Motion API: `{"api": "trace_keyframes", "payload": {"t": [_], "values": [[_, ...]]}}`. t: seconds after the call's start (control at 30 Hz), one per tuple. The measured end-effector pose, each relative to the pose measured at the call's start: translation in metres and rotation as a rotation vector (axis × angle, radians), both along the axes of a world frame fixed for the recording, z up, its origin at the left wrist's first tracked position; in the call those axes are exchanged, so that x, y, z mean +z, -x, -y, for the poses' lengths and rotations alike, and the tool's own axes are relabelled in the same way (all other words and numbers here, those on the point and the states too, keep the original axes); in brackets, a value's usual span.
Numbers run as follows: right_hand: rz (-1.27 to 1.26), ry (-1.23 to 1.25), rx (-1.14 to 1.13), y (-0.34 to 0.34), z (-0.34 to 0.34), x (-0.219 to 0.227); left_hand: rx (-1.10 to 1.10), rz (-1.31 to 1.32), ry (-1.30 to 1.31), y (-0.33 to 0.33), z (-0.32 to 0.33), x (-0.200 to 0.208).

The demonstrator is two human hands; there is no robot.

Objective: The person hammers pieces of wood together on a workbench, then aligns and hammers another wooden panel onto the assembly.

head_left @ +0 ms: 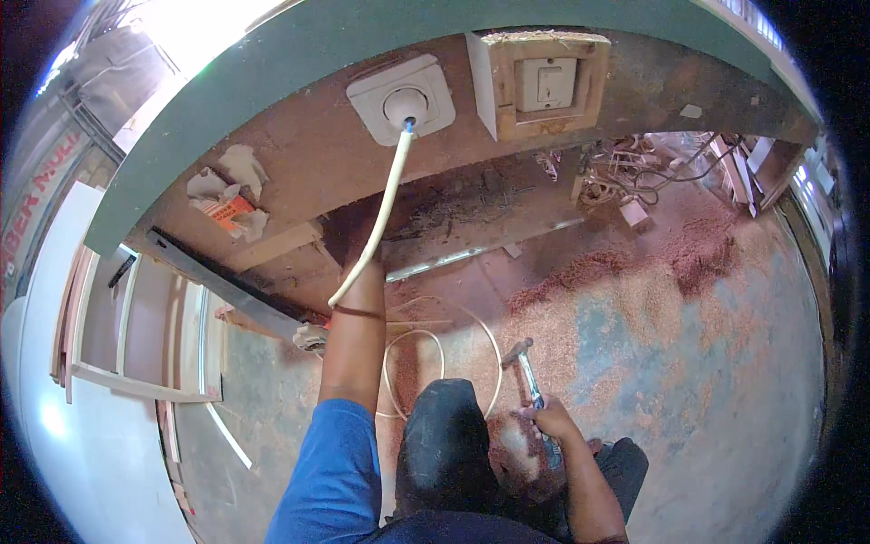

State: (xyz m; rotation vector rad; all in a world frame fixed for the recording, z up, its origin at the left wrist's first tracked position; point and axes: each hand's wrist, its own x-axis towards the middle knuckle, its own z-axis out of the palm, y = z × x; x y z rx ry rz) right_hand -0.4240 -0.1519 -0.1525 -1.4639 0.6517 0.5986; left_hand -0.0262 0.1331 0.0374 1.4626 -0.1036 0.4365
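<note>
A hammer (529,367) is gripped around its handle by my right hand (551,419), low beside my knee, with its head pointing up and away. My left forearm (355,349) reaches forward beneath the upright board (299,168). The left hand itself is hidden in the dark gap there, so its fingers do not show. In front of that forearm hangs a cream cable (385,208), running down from a white round fitting on a square plate (401,98). To the right, a white switch (547,84) sits inside a wooden frame (594,82).
Cable loops (412,335) lie on the dusty floor near my knees. Reddish sawdust (698,245) and wood scraps (625,177) are heaped at the far right. A dark handsaw-like blade (222,276) slants at the left, near a wooden frame (136,385). Torn packaging (231,204) clings to the board.
</note>
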Motion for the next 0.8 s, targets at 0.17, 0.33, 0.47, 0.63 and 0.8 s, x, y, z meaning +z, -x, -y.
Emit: {"api": "trace_keyframes", "payload": {"t": [0.17, 0.33, 0.47, 0.63, 0.8], "values": [[0.002, 0.078, 0.034, -0.004, -0.002, 0.015, -0.012, 0.0, -0.034, -0.001, -0.004, 0.001], [0.031, 0.048, 0.03, -0.003, -0.002, 0.014, -0.045, -0.011, -0.125, -0.004, -0.008, 0.005], [0.098, 0.137, 0.043, 0.001, 0.002, -0.011, -0.097, -0.023, -0.25, -0.006, 0.002, 0.009], [-0.016, 0.035, 0.043, -0.004, -0.006, 0.018, -0.13, -0.038, -0.408, -0.002, 0.0, 0.011], [0.044, 0.062, 0.038, -0.001, -0.001, -0.001, -0.172, -0.033, -0.523, 0.0, 0.015, 0.012]]}}
